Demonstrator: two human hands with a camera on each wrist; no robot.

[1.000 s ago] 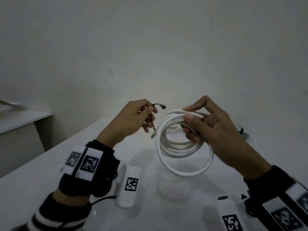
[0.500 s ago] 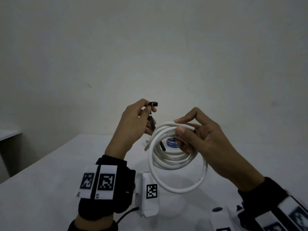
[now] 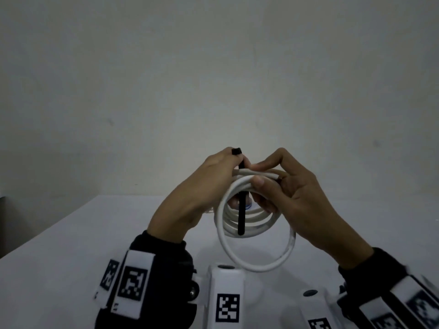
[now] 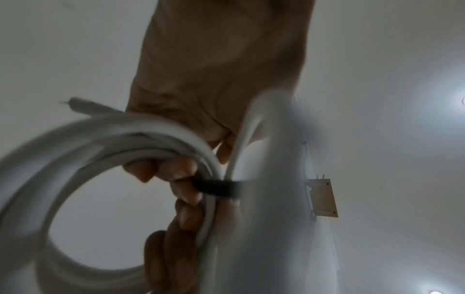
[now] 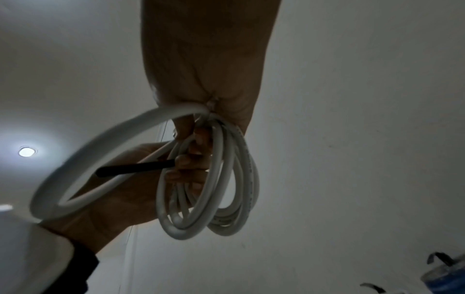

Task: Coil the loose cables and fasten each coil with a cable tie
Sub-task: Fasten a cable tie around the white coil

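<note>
Both hands meet at the centre of the head view, raised above the white tabletop point(image 3: 59, 245), with a coil of thick white round cable point(image 3: 256, 233) hanging between them. The right hand point(image 3: 299, 198), coming in from four o'clock, has its thumb across the front of the bundled turns at the coil's twelve o'clock and its fingers curled behind them, so it is clamped on the cable; the right wrist view shows the same grip from below, the loops point(image 5: 208, 179) drooping from the curled fingers point(image 5: 198, 143). The left hand point(image 3: 202, 198), coming in from seven o'clock, pinches a thin black plastic cable tie point(image 3: 241, 210) near its square head, which sticks up above the fingertips. The strap runs straight down across the coil's opening, over the inner turns, its free tip ending toward six o'clock against the lower loops. In the left wrist view the black strap point(image 4: 216, 187) crosses the bundled white turns point(image 4: 105, 139) beside fingertips point(image 4: 186, 191), though blur hides whose fingers these are. The tie is not looped shut. One larger turn sags lower than the rest, toward the table. Along the bottom edge, white camera housings point(image 3: 226, 298) and black wrist bands point(image 3: 164, 269) carry square black-and-white fiducial markers; these are patterns, with no readable words. The cable jacket shows faint printed marks in the right wrist view, too small to read. At five o'clock in that view sits a blurred blue object point(image 5: 445, 278).
</note>
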